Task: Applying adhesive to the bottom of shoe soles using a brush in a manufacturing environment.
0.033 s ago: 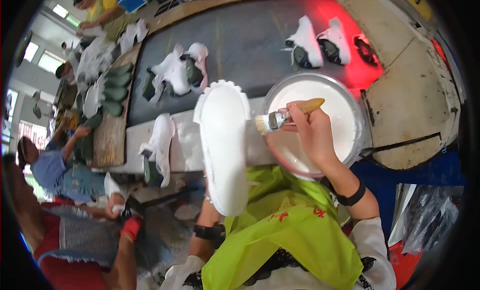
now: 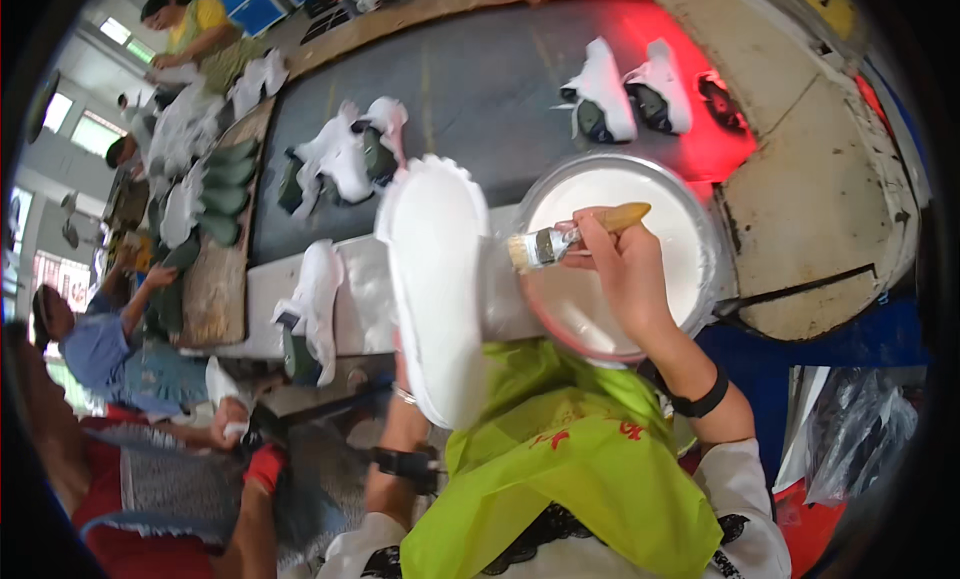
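Observation:
My left hand (image 2: 399,361), mostly hidden, holds up a white shoe upper (image 2: 435,289) from behind, its stitched flat bottom facing me and the toe end low. My right hand (image 2: 625,264) is closed round a paintbrush (image 2: 575,239) with a wooden handle. Its pale bristles point left and stop a short way from the shoe's edge. Below the brush stands a round metal basin (image 2: 712,234) of milky white liquid (image 2: 660,279). My right fingers are above the liquid.
White shoe uppers (image 2: 340,154) lie on the dark belt (image 2: 480,99), with others (image 2: 600,89) under red light. Another upper (image 2: 315,304) rests on the metal ledge (image 2: 370,279). At left, green shoe lasts (image 2: 228,174) line a board. A co-worker in red (image 2: 200,489) is close by; others work farther back.
The white shoe upper has shifted slightly left and turned a little, its bottom tilting. My right hand and the brush have hardly moved. The whole view has shifted slightly.

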A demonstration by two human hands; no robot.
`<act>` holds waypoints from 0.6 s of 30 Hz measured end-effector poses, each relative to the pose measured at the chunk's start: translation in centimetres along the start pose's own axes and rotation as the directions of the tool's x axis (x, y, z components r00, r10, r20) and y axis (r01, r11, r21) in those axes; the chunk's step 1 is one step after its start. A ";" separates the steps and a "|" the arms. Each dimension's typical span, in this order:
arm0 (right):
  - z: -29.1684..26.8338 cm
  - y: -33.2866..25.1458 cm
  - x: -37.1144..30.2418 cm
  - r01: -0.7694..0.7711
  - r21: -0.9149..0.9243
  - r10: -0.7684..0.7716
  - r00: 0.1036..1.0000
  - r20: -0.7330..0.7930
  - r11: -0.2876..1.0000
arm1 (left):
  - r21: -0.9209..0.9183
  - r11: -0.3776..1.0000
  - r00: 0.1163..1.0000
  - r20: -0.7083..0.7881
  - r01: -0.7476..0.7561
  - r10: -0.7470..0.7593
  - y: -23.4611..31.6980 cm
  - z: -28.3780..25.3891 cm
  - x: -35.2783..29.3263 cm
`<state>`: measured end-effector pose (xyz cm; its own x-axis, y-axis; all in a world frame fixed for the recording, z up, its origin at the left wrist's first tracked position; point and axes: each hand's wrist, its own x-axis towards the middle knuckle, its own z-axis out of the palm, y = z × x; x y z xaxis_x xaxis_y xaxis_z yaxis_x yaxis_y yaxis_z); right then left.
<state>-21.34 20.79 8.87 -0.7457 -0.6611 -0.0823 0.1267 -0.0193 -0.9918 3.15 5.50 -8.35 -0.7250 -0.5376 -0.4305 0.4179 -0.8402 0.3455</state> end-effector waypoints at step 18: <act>-8.3 0.1 3.6 -0.063 0.017 0.065 0.946 -0.317 0.998 | 0.873 -0.464 0.929 0.035 0.151 0.367 2.5 20.1 39.5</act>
<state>-29.43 24.58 7.67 -0.9045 -0.3893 -0.1740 0.1849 0.0095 -0.9827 -35.42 -16.46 -7.72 -0.5393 -0.8059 -0.2444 -0.7810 0.3701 0.5030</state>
